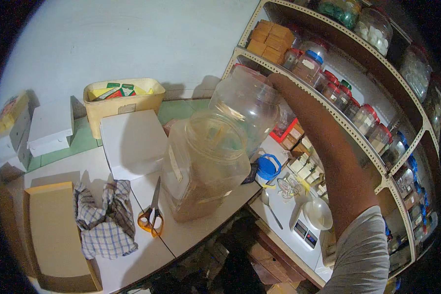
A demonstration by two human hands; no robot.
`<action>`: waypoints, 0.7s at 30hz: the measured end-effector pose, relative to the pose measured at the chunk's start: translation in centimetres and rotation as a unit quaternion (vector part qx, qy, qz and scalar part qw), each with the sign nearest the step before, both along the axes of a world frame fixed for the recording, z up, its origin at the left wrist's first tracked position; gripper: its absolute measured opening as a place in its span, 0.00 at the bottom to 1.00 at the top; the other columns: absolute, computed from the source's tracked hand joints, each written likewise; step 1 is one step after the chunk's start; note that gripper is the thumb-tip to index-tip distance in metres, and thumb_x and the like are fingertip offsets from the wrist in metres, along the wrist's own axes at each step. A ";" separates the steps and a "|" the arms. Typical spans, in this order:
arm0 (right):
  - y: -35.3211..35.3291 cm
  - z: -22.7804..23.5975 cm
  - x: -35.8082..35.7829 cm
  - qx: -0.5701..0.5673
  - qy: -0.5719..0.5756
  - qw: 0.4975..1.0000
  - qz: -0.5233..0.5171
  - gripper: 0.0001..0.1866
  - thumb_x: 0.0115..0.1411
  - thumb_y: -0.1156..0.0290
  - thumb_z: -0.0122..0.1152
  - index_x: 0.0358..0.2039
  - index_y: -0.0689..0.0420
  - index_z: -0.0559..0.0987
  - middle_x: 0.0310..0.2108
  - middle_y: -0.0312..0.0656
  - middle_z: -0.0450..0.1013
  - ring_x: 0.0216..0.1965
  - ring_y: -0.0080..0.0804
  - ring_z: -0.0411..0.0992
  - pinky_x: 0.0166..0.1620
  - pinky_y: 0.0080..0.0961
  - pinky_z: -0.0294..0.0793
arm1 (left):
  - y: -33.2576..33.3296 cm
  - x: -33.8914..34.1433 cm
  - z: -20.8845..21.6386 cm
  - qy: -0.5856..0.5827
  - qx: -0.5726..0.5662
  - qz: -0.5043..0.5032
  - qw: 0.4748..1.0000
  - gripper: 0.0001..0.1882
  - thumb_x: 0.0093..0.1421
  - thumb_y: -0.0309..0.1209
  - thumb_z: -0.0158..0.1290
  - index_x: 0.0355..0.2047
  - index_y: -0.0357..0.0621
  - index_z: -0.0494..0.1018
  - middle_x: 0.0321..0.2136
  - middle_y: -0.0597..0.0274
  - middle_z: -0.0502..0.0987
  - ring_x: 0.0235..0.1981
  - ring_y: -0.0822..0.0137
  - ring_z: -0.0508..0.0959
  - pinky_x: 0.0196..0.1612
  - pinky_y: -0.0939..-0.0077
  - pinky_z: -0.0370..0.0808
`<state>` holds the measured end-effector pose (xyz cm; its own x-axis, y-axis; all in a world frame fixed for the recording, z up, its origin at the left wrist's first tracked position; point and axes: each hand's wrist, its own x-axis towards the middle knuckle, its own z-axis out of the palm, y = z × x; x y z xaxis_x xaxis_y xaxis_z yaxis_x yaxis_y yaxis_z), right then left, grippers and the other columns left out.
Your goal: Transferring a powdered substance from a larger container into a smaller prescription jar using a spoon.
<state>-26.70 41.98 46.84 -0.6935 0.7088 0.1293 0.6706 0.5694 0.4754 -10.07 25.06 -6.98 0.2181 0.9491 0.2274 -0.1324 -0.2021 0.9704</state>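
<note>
My right arm comes in from the lower right and reaches up and away, past the shelves. Its hand [280,84] is at the far end, beside the right side of a large clear plastic jar [240,95] at the back. The fingers are hidden, so I cannot tell whether they grip this jar. In front of it, a large square-sided clear plastic jar [201,181] stands on the table with its wide mouth uncovered. A blue screw lid [268,167] lies to the right. My left hand is out of view.
Orange-handled scissors [152,220], a checked cloth [108,240] and a shallow cardboard tray [59,235] lie at left. Behind are a white box [132,144] and a cream bin [125,105]. A scale [305,231], bowl [317,213] and spoon [272,208] sit at right, under shelves of jars.
</note>
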 end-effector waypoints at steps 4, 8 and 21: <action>-0.7 1.2 0.9 0.018 -0.020 1.000 -0.004 0.27 0.44 0.64 0.68 0.47 0.57 0.75 0.44 0.46 0.74 0.44 0.43 0.73 0.47 0.34 0.72 | -0.1 0.8 -0.1 -0.019 0.006 0.016 1.000 0.43 0.51 0.46 0.64 0.61 0.44 0.57 0.60 0.53 0.61 0.59 0.53 0.64 0.58 0.55 0.65; -2.4 3.3 1.9 0.036 -0.027 0.999 0.002 0.28 0.44 0.64 0.68 0.47 0.57 0.75 0.44 0.46 0.74 0.44 0.43 0.72 0.47 0.34 0.72 | 0.0 0.6 0.4 -0.026 0.014 0.040 0.999 0.43 0.51 0.46 0.64 0.61 0.44 0.57 0.60 0.53 0.61 0.59 0.53 0.64 0.58 0.55 0.65; -6.8 9.3 8.5 0.083 -0.016 0.996 0.004 0.29 0.43 0.64 0.69 0.48 0.56 0.75 0.44 0.46 0.73 0.46 0.41 0.72 0.48 0.33 0.72 | -0.4 -2.5 0.3 -0.016 0.029 0.107 0.994 0.44 0.50 0.46 0.65 0.62 0.44 0.56 0.61 0.54 0.60 0.60 0.53 0.63 0.58 0.54 0.65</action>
